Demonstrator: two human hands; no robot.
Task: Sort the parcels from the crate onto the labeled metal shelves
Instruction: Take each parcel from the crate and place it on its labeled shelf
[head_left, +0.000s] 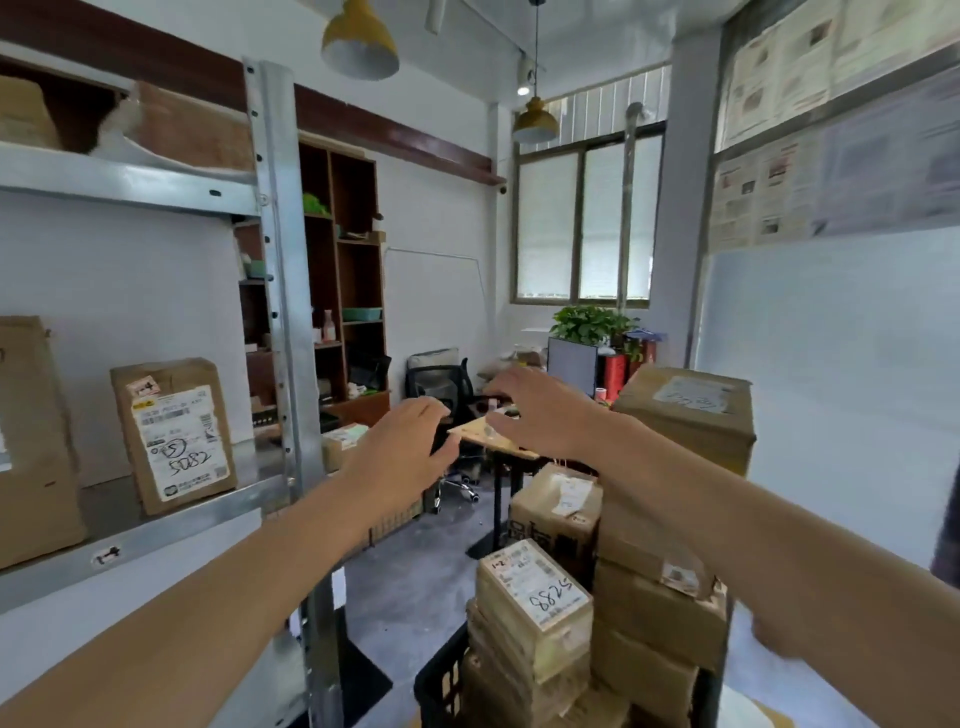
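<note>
Single view, worn on the person's head. Faces forward into the room, tipped slightly down over both outstretched forearms. Wide lens; straight lines bow toward the borders. Mid-frame and close: left hand (400, 447) and right hand (540, 410). Along the left edge, very near: metal shelves (130, 182). Low and right, near: stacked parcels (535, 597) in the black crate (441, 680). Straight ahead, well back: window (582, 223). Top edge clips a yellow lamp (359, 41).

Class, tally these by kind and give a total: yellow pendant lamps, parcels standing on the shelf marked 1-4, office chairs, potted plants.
Yellow pendant lamps: 2
Parcels on the 1-4 shelf: 2
Office chairs: 1
Potted plants: 1
Total: 6
</note>
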